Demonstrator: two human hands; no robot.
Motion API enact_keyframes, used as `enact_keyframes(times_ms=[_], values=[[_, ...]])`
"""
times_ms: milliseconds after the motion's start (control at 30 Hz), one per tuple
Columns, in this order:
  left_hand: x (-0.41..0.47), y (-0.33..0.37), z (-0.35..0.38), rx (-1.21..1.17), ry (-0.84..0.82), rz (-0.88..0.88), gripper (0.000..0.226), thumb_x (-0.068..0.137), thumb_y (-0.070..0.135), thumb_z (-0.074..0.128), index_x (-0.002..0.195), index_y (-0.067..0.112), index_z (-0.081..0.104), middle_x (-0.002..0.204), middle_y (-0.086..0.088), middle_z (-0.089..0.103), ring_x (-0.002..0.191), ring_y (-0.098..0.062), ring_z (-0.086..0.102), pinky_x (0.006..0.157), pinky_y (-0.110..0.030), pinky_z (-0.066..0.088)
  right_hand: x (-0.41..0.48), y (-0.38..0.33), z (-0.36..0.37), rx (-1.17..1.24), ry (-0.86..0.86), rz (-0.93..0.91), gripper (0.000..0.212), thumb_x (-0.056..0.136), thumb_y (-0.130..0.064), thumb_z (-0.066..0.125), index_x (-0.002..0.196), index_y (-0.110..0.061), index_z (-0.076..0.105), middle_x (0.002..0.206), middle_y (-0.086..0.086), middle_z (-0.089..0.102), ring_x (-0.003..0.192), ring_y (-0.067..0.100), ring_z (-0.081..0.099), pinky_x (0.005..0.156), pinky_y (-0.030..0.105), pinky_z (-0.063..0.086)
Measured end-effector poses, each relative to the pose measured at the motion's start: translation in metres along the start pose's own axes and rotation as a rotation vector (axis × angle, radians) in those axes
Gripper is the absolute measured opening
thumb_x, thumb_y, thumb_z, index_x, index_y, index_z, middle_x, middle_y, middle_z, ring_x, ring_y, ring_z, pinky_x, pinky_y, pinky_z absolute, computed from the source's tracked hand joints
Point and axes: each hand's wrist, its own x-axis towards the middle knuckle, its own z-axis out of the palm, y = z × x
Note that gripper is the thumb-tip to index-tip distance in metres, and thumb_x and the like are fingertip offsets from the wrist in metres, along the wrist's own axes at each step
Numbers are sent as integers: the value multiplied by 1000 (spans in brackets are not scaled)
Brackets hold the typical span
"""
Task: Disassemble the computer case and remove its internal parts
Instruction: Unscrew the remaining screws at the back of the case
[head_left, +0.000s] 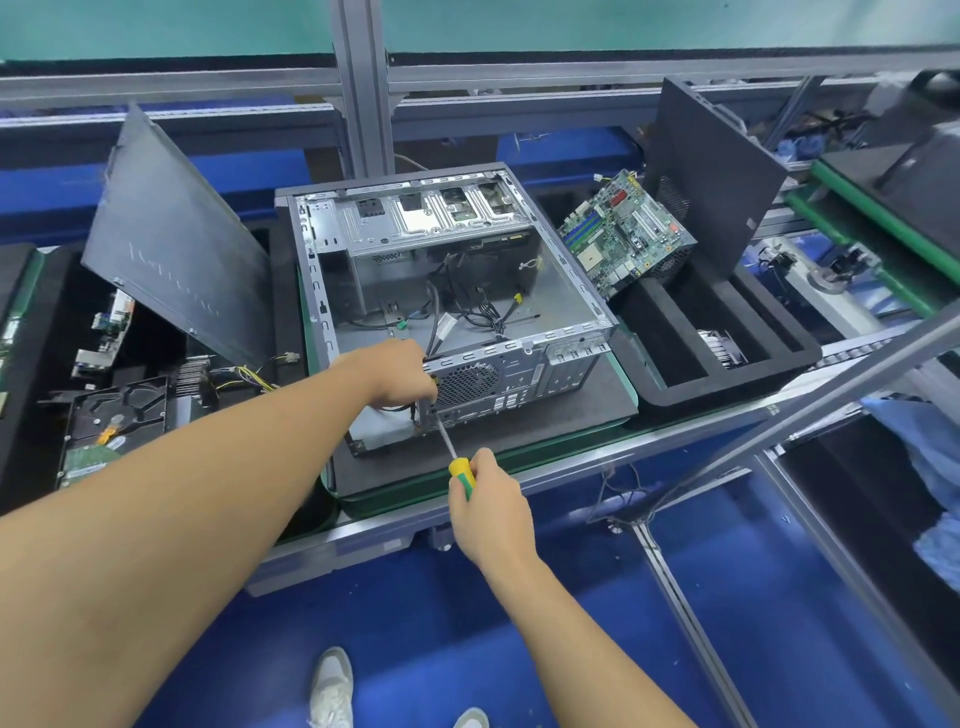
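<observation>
Steel computer case (457, 291) open on the worktop (571, 431), left hand (389, 371) fingers (410, 397) curled over its rear edge, right hand (491, 506) gripping yellow-green screwdriver (461, 472) at its back, motherboard (623, 234) propped right, leaning side panel (176, 244) with faint lettering, unreadable

Bench (571, 470) with black mat (395, 475), foam tray (727, 387) alongside.

The open computer case (550, 291) lies on a black mat (571, 410), cables (483, 317) loose inside. The left hand (400, 376) grips its rear edge beside the fan grille (467, 382) — the right hand (491, 506) holds a yellow-green screwdriver (460, 469), its shaft reaching that same corner.
</observation>
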Motion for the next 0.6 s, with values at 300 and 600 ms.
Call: enact_keyframes(times_ms=[300,600], values=[[1,-2,1,40,20,27,30,80,34,69,72,9,54,68,-5,53,58,-21,47,54,-29,33,15,-1,-11,683,-362,430,36,103,-37,43,108,-6,58,81,11,74,57,20,47,51,27,39],[4,-4,2,82,17,38,29,80,35,66,75,8,55,71,-8,53,60,-23,47,55,-30,35,17,14,-2,785,-379,307,24,102,-27,50,99,-5,59,67,4,60,54,19,54,68,44,60]])
